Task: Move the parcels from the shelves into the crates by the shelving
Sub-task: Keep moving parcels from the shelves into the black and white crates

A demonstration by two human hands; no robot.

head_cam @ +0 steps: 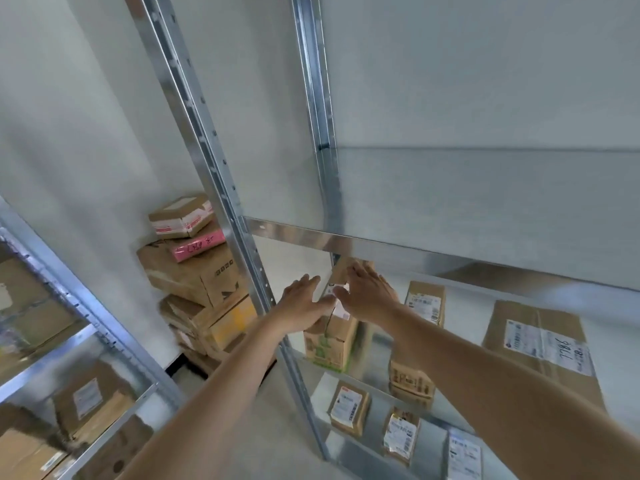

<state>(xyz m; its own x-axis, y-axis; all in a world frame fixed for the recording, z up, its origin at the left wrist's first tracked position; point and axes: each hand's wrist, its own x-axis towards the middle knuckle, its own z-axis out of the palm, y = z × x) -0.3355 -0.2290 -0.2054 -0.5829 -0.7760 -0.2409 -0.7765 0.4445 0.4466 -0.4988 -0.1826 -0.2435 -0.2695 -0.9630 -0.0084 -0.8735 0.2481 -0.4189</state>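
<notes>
Right of the post (257, 289), left hand (299, 303) and right hand (369, 294) flank the box (330, 341), fingers (308, 280) straight, wide; stiff cardboard, likely light: clamp 2 opposite sides.

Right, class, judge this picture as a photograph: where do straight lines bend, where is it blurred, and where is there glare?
Head view: the metal posts bow, a wide-angle bend; the boxes on the left rack are smeared with blur; the shelf rail gleams with glare; the printed labels are too soft to read.
</notes>
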